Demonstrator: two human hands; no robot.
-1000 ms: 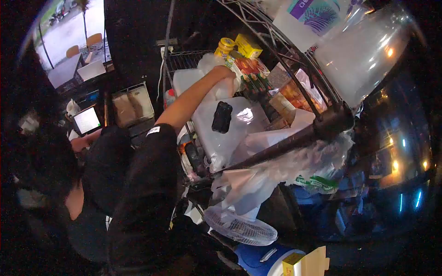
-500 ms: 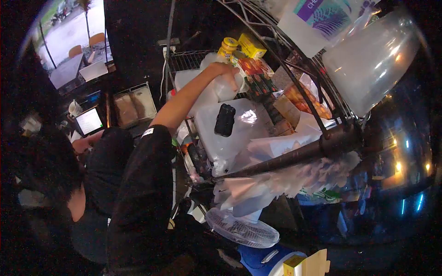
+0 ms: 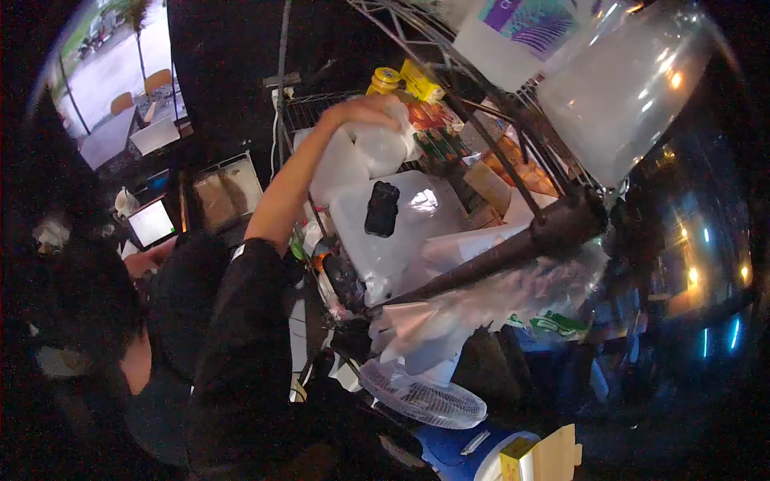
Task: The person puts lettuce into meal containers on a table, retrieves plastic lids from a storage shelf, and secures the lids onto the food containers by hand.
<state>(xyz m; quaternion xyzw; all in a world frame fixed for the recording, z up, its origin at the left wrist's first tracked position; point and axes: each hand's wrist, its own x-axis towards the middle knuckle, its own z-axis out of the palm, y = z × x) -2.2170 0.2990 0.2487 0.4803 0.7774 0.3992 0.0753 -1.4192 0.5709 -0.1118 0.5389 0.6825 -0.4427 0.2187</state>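
Dim stall, wire rack (image 3: 321,108) crowded with goods. Right hand (image 3: 365,112) reaches up, fingers curled over a bag (image 3: 381,148): translucent white plastic, bulging, resting on the rack beside a yellow jar (image 3: 385,80). Left hand not visible.

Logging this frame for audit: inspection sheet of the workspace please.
Surface: wire shelf rack, crowded.
Job's things: white plastic bag, gripped from above.
Clutter: yellow-lidded jar, yellow box, clear bin with a black object on it, plastic bags, white fan.
Hands: one hand closed on the bag, side unclear; another low near a lit screen.
Cables: white cord by the rack.
Surroundings: dark; daylight outside upper left.
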